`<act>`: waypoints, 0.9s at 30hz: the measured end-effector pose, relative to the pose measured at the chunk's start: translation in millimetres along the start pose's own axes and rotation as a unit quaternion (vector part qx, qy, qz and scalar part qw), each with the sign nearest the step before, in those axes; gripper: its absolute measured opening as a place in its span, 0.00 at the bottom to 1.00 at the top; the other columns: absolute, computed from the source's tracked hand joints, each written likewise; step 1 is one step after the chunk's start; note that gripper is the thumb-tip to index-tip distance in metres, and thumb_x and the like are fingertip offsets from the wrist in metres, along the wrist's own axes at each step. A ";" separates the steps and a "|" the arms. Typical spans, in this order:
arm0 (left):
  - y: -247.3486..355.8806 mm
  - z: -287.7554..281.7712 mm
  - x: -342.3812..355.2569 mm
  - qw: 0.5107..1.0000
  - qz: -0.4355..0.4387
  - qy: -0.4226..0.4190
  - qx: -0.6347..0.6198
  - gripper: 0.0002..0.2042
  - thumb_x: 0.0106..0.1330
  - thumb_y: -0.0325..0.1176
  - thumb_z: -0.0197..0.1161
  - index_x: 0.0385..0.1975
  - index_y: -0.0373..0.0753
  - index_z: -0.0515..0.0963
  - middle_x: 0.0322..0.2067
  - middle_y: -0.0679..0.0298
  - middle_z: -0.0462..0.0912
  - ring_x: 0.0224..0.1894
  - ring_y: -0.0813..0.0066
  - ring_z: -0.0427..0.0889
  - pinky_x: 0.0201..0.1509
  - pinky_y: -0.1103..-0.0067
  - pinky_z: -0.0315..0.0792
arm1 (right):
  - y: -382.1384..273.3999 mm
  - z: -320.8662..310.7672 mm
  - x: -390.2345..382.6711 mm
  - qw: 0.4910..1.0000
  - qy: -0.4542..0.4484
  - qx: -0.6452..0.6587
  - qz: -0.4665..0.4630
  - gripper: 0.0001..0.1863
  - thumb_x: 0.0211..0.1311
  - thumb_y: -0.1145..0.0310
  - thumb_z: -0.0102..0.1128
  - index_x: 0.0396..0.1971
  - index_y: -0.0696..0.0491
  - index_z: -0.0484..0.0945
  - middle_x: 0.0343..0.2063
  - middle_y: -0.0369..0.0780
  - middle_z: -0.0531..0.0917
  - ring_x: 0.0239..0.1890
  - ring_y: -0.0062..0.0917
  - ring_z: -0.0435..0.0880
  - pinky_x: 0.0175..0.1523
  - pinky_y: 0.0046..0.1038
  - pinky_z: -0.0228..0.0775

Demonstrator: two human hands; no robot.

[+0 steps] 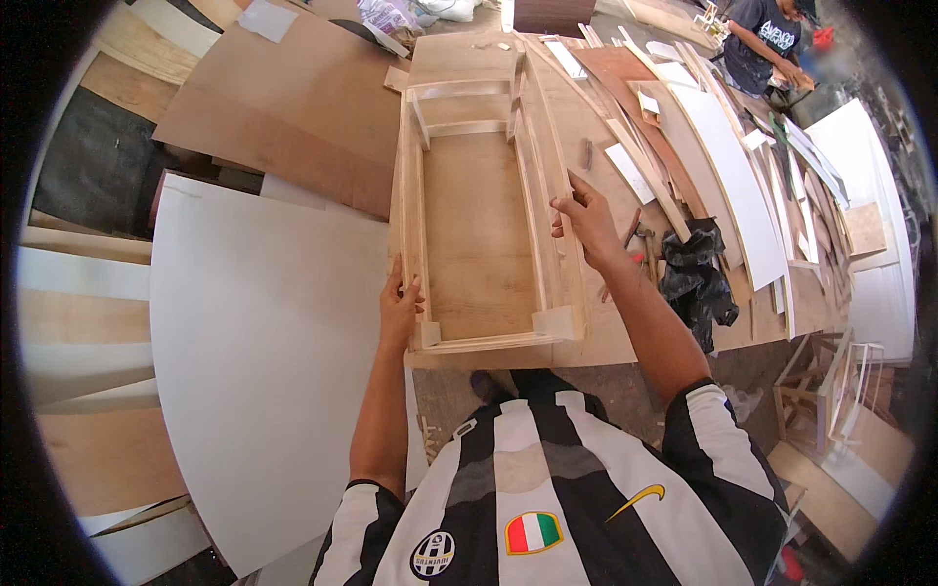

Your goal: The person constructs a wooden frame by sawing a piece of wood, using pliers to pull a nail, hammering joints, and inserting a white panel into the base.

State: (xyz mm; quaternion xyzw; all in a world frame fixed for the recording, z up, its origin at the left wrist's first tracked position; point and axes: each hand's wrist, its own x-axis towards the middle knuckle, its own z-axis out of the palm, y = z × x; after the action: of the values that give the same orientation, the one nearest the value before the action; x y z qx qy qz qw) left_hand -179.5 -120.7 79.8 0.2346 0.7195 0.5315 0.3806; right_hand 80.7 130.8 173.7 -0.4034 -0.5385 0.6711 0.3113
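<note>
A long, pale wooden frame (pixel 535 230) with a plywood bottom lies lengthwise on the workbench (pixel 611 337) in front of me. My left hand (pixel 399 308) grips its left rail near the close corner. My right hand (pixel 586 223) rests on top of the right rail about halfway along, fingers curled over the edge. Cross slats (pixel 467 128) span the frame at its far end.
A large white board (pixel 264 332) leans at my left, with brown plywood sheets (pixel 293 107) beyond it. A hammer (pixel 647 244), a black plastic bag (pixel 696 278) and several strips and white panels (pixel 733 186) lie to the right. Another person (pixel 767 44) works at the far right.
</note>
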 end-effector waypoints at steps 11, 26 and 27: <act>1.8 33.6 29.3 0.999 0.022 0.007 0.048 0.33 0.73 0.33 0.62 0.79 0.51 0.61 0.48 0.65 0.83 0.36 0.80 0.79 0.33 0.79 0.78 | -0.4 -17.4 34.9 0.998 0.043 0.030 0.034 0.34 0.69 0.71 0.58 0.75 0.50 0.65 0.39 0.40 0.80 0.28 0.20 0.79 0.29 0.26 0.80; 18.6 39.9 63.5 0.991 -0.018 -0.004 0.136 0.36 0.72 0.30 0.59 0.80 0.50 0.55 0.46 0.56 0.85 0.30 0.73 0.82 0.31 0.76 0.80 | 4.1 -21.8 53.3 0.996 0.065 0.054 0.037 0.34 0.69 0.66 0.59 0.75 0.52 0.65 0.40 0.40 0.80 0.29 0.22 0.80 0.27 0.28 0.79; 13.7 38.5 65.7 0.992 -0.010 -0.009 0.128 0.36 0.72 0.31 0.60 0.80 0.48 0.55 0.48 0.55 0.85 0.32 0.72 0.83 0.32 0.76 0.81 | 2.4 -21.8 51.1 0.996 0.066 0.052 0.031 0.34 0.69 0.66 0.59 0.75 0.52 0.65 0.40 0.40 0.80 0.29 0.22 0.80 0.27 0.28 0.79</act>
State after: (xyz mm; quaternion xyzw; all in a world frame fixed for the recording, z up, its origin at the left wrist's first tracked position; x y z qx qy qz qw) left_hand -189.2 -44.9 67.5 0.2786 0.7805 0.4290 0.3594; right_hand 75.3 184.1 158.8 -0.4466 -0.4683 0.6795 0.3458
